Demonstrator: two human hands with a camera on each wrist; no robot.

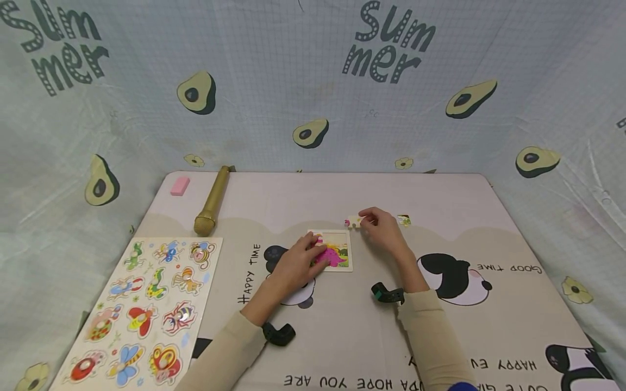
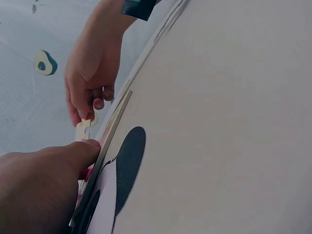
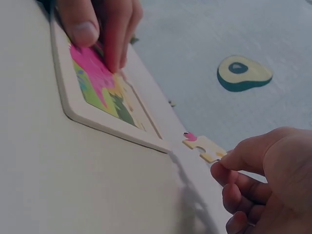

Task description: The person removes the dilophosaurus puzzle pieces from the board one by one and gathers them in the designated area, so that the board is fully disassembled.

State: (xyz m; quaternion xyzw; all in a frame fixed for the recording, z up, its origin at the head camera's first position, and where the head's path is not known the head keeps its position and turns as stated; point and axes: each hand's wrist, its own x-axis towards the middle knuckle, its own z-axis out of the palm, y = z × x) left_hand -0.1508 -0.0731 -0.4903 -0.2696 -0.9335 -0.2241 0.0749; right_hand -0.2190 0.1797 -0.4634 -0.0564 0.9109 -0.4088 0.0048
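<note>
A small jigsaw puzzle in a pale tray (image 1: pixel 351 260) lies on the table, its laid pieces showing a pink dinosaur (image 1: pixel 335 257). My left hand (image 1: pixel 299 263) rests over the tray's left side, fingertips down on the picture, as the right wrist view also shows. My right hand (image 1: pixel 382 230) pinches a puzzle piece (image 3: pixel 204 147) between thumb and fingertips, just beyond the tray's upper right corner. That piece is pale with a pink patch at one end and a notch along its edge. Another puzzle piece (image 1: pixel 404 220), green and white, lies right of my right hand.
A board with cartoon insects (image 1: pixel 166 255) covers the table's left side. Behind it lie a gold microphone (image 1: pixel 213 201) and a pink block (image 1: pixel 180 186). The tablecloth (image 1: pixel 362 336) has printed pandas and lettering; a curtain with avocados (image 1: pixel 274 70) hangs round the table.
</note>
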